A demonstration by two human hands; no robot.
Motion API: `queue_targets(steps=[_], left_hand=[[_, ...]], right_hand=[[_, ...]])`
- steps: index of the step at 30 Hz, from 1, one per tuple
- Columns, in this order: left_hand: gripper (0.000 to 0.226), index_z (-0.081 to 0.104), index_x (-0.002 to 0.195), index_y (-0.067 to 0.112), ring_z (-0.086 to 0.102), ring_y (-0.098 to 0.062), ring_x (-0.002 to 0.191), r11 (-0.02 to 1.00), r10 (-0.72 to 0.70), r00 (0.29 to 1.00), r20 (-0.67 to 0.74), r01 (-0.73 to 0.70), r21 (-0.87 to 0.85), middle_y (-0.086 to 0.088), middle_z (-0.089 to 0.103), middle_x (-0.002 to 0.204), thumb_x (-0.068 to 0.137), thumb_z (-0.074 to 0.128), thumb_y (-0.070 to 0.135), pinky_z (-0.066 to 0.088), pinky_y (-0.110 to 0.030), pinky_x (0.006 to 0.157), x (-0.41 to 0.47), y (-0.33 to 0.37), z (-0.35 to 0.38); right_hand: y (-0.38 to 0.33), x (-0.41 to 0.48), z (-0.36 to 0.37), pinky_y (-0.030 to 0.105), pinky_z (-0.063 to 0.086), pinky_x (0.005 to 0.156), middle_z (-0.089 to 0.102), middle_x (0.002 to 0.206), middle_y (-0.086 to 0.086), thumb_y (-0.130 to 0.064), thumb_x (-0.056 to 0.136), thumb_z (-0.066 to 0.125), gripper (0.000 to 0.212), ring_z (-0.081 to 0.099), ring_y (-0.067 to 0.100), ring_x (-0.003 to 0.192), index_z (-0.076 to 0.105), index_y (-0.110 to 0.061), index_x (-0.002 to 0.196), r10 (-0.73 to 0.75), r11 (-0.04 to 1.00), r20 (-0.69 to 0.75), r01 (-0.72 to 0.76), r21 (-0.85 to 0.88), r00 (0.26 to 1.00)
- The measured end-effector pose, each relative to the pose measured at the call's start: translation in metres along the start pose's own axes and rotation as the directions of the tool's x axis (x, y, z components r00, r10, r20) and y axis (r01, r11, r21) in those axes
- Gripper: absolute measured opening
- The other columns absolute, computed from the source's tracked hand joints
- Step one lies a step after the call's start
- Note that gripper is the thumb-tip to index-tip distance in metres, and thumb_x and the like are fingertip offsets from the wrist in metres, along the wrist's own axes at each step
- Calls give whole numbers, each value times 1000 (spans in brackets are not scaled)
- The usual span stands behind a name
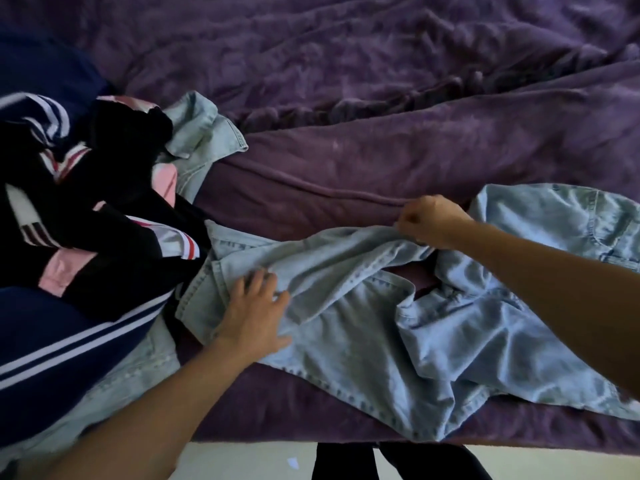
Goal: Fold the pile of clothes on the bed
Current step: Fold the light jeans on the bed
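A light blue denim garment lies spread and crumpled across the near part of the bed. My left hand rests flat on its left part, fingers spread on the cloth. My right hand pinches a raised fold of the denim at its far edge. A pile of clothes sits at the left: black, navy with white stripes, and pink pieces tangled together, with another light denim piece poking out behind it.
A rumpled purple blanket covers the bed, stretching far and right. The bed's near edge runs along the bottom, with pale floor and my dark-clad legs below it.
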State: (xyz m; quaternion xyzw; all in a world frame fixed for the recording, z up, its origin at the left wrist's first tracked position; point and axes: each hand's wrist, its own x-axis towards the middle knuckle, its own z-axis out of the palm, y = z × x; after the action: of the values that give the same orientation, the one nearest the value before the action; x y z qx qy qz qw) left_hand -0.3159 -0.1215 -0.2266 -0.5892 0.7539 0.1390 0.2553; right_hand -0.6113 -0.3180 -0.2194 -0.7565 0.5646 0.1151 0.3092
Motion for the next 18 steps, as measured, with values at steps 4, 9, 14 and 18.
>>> queue_targets(steps=[4, 9, 14, 18], left_hand=[[73, 29, 144, 22, -2, -42, 144, 994, -97, 986, 137, 88, 69, -16, 2, 159, 83, 61, 48, 11, -61, 110, 8, 9, 24], [28, 70, 105, 21, 33, -25, 137, 945, -53, 992, 114, 87, -316, -6, 44, 144, 94, 49, 35, 29, -45, 107, 28, -8, 5], [20, 61, 73, 0, 44, -6, 56, 387, -233, 969, 85, 173, -906, -2, 50, 61, 92, 59, 8, 38, -27, 59, 50, -117, -77], [22, 58, 71, 3, 59, -21, 68, 605, -410, 912, -22, 253, -755, -17, 57, 70, 88, 65, 15, 40, -30, 61, 105, -193, -131]], right_hand=[[14, 22, -24, 39, 50, 77, 67, 83, 9, -34, 90, 59, 20, 64, 31, 86, 65, -17, 85, 90, 987, -203, -60, 146, 975], [12, 16, -16, 32, 49, 87, 67, 96, -16, -68, 63, 70, 47, 62, 9, 91, 68, -37, 99, 10, 998, 271, -27, 62, 963], [-3, 21, -10, 28, 47, 66, 65, 71, -6, -42, 78, 73, 14, 59, 13, 70, 68, -30, 73, 0, 992, 97, -13, 127, 995], [-27, 66, -50, 29, 44, 70, 60, 73, -9, -39, 82, 69, 7, 59, 16, 79, 66, -33, 77, 110, 964, -264, -39, 261, 958]])
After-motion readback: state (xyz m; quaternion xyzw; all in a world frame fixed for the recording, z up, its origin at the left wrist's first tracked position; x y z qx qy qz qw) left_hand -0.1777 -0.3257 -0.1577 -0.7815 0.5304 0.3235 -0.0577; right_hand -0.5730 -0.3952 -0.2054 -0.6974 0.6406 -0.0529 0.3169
